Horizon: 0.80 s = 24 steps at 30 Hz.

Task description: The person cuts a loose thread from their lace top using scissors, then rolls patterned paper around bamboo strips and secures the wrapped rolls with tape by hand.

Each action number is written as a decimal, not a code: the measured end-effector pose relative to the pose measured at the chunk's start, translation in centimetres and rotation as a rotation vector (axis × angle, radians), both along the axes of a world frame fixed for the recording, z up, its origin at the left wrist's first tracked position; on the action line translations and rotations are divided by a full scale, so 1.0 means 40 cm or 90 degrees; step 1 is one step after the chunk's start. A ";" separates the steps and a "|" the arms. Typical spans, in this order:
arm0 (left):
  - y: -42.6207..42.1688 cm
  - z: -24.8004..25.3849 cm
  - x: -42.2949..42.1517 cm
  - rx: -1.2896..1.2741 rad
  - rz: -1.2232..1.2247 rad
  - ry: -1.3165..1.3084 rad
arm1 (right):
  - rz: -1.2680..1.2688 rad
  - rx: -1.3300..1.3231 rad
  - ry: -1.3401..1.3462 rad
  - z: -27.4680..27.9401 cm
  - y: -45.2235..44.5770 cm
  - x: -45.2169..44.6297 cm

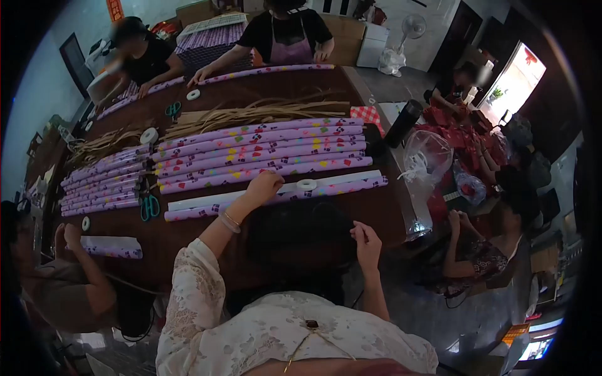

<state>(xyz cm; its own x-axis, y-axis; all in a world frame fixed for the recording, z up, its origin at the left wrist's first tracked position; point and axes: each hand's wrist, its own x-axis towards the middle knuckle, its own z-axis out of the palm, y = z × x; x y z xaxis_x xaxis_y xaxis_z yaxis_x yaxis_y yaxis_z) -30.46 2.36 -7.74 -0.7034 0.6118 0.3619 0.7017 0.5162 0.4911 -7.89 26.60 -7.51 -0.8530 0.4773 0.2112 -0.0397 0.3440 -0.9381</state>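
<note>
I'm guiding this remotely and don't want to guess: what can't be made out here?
- Left hand, head view: curled fingers hide whether it grips anything.
- Right hand, head view: anything between the fingertips is too small to tell.
- Black object between the hands, head view: darkness hides what it is.
- Tape roll, head view: its free end is too small.

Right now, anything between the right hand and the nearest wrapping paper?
Nothing visible between the right hand and the wrapping paper's right end, only tabletop. A tape roll sits on the paper, beside the left hand.
</note>
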 end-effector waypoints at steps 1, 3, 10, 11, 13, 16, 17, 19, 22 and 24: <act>0.007 -0.002 -0.009 -0.007 -0.009 -0.009 | -0.009 -0.010 0.016 -0.004 0.007 0.002; 0.014 0.008 -0.013 -0.011 -0.017 -0.045 | -0.020 -0.021 0.038 -0.001 0.017 -0.001; 0.034 0.010 -0.035 -0.013 -0.032 -0.019 | -0.076 0.056 0.032 0.005 0.038 -0.032; 0.036 0.010 -0.035 0.005 -0.038 -0.027 | -0.077 0.074 0.030 0.007 0.038 -0.044; 0.036 0.008 -0.040 -0.023 -0.038 -0.040 | -0.062 0.115 0.011 0.034 0.030 -0.067; 0.035 0.015 -0.033 -0.049 -0.034 -0.096 | -0.027 0.160 -0.017 0.061 0.016 -0.108; 0.035 0.022 -0.032 -0.043 -0.027 -0.135 | -0.005 0.168 -0.020 0.062 0.012 -0.129; 0.029 0.025 -0.038 -0.068 -0.035 -0.184 | 0.002 0.212 0.005 0.045 0.011 -0.172; 0.027 0.006 -0.047 -0.073 -0.025 -0.224 | 0.020 0.234 -0.051 0.055 0.018 -0.219; 0.031 0.001 -0.043 -0.056 0.002 -0.221 | 0.018 0.274 -0.028 0.061 0.032 -0.250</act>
